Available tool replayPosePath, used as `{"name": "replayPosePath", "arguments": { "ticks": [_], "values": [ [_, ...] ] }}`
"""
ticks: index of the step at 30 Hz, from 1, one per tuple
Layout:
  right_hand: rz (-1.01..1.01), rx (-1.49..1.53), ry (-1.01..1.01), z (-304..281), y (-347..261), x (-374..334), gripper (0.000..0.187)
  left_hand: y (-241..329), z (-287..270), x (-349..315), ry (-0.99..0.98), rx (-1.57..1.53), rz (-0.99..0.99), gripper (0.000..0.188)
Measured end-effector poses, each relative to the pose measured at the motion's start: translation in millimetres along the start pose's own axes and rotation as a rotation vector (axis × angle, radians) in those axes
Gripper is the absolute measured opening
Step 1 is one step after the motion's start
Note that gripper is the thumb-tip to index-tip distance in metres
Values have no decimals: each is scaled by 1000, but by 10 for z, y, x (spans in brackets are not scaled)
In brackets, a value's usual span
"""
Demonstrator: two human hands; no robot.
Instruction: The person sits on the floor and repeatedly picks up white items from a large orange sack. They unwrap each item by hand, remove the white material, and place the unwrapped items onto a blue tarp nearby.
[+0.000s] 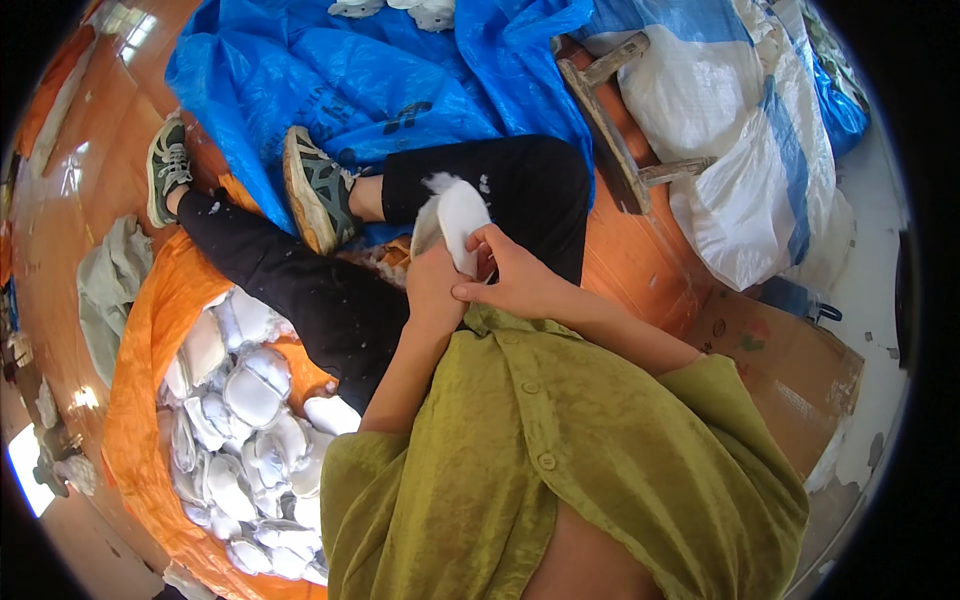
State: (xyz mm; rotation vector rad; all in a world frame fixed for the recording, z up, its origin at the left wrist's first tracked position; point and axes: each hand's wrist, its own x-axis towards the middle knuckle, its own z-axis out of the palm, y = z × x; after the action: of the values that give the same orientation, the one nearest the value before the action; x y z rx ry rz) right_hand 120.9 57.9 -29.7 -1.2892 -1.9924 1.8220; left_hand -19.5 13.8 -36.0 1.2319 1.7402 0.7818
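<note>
Over my lap I hold a white padded oval piece [463,215], curved like a cup or insole, with loose fluff at its far end. Two layers of it show side by side. My left hand [437,284] is closed round its near left end. My right hand [510,272] pinches its near right edge, the thumb lying against the left hand. Part of the piece is hidden by my fingers. Several similar white pads [257,388] fill an orange sack [135,400] beside my left leg.
A blue plastic sheet [290,75] lies beyond my feet. To the right stand a wooden stool [615,135], bulging white-and-blue woven sacks [735,190] and a cardboard box [785,370]. A grey cloth [115,285] lies on the orange floor at left.
</note>
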Motion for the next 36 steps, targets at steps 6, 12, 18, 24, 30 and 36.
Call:
{"name": "replayPosePath", "arguments": {
  "ticks": [6,12,18,24,30,36],
  "values": [
    [93,-171,-69,-45,309,43,44,-224,131,-70,-155,4,118,44],
    [84,-134,-195,-117,272,56,45,-186,117,-40,-268,126,119,49],
    [187,-478,-95,-37,48,3,45,-300,221,-43,-262,225,201,45],
    [85,-614,150,99,282,38,31,-210,238,-16,-231,232,149,37],
    [-29,-694,128,70,537,127,19,-115,337,0,26,377,153,30],
    [-48,-423,-51,-158,420,146,21,-242,322,99,-27,267,100,19]
  ]
}}
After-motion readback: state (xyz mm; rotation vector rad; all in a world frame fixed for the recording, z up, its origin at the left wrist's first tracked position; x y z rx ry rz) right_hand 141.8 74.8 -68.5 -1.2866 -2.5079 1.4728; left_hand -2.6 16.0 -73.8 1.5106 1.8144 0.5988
